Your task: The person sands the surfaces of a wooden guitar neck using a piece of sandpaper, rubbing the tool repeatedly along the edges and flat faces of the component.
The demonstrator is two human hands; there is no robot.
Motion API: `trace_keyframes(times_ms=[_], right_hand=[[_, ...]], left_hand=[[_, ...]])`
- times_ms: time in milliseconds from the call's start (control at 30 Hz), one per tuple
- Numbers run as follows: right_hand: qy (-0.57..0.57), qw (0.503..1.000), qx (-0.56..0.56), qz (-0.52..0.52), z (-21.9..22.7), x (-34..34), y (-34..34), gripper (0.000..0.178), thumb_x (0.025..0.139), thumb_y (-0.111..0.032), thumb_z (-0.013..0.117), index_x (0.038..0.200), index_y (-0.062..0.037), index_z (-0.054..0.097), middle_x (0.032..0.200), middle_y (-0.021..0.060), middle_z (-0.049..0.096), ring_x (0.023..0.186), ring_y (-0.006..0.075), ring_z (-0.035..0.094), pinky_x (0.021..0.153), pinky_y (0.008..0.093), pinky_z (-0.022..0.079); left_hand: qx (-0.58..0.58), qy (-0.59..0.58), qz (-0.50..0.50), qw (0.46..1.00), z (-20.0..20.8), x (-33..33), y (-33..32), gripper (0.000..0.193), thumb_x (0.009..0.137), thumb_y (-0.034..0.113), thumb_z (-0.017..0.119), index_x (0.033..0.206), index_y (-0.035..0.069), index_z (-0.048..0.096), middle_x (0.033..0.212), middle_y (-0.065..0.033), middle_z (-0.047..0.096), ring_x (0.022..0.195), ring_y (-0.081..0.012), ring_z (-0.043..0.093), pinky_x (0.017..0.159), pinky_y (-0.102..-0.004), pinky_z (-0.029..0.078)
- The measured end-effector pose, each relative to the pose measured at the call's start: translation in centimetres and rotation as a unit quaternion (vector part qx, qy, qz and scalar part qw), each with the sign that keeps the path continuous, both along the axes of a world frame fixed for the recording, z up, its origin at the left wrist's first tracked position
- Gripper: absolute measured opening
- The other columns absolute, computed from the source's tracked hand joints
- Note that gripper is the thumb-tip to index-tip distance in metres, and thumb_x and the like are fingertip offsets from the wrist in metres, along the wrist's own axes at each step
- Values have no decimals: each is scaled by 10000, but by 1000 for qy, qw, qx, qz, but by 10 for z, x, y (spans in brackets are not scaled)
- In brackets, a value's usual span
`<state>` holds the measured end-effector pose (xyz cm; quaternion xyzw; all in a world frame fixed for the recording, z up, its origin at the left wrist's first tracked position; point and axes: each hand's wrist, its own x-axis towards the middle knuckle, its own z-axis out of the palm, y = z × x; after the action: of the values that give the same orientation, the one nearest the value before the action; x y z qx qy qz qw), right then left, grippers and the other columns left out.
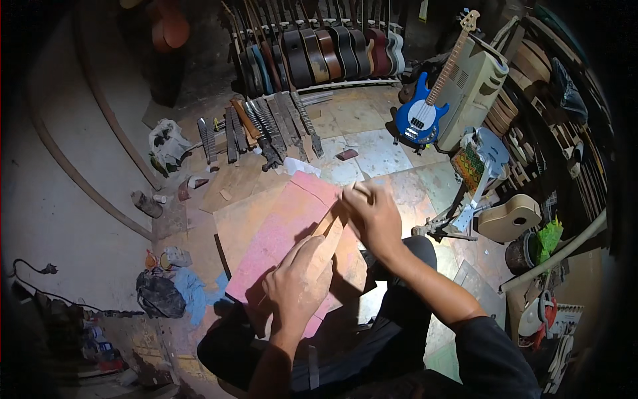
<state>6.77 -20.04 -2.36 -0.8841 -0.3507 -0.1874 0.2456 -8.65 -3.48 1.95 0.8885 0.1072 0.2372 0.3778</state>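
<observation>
My left hand (291, 284) is wrapped round a long, narrow piece of light wood (329, 231), which slants away from me over my lap. At the wood's far end my right hand (373, 218) is closed, its fingers bent. Something small and pale shows at those fingers, but its kind is hidden. Beneath both hands lies a pink sheet (276, 229) on a tan board (232, 223); the sheet has a crack or crease near its far end. The wood's near end is covered by my left hand.
Several guitar necks (272, 126) lie on the floor ahead, before a rack of guitars (319, 56). A blue bass guitar (420, 116) leans at the right, near an acoustic guitar body (510, 218). Plastic bags (161, 292) sit at the left.
</observation>
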Motion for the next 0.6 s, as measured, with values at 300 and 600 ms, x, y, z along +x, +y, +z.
trace_keyframes(times_ms=[300,600], right_hand=[[-27,999,26,-6,-3,-6,5,492,869,-184,831,1349,-197,724,1288,174,657,1095,383,652,894,479,548],[-24,999,27,24,-5,-15,-5,541,848,-164,832,1376,-196,716,1247,195,651,1074,381,646,879,468,553]], left_hand=[[15,18,4,1000,3,0,2,472,857,217,849,1305,120,736,1226,-139,773,1057,-387,752,878,-435,608],[27,23,9,999,3,1,6,481,837,216,867,1290,109,745,1184,-151,784,1049,-376,758,877,-418,609]])
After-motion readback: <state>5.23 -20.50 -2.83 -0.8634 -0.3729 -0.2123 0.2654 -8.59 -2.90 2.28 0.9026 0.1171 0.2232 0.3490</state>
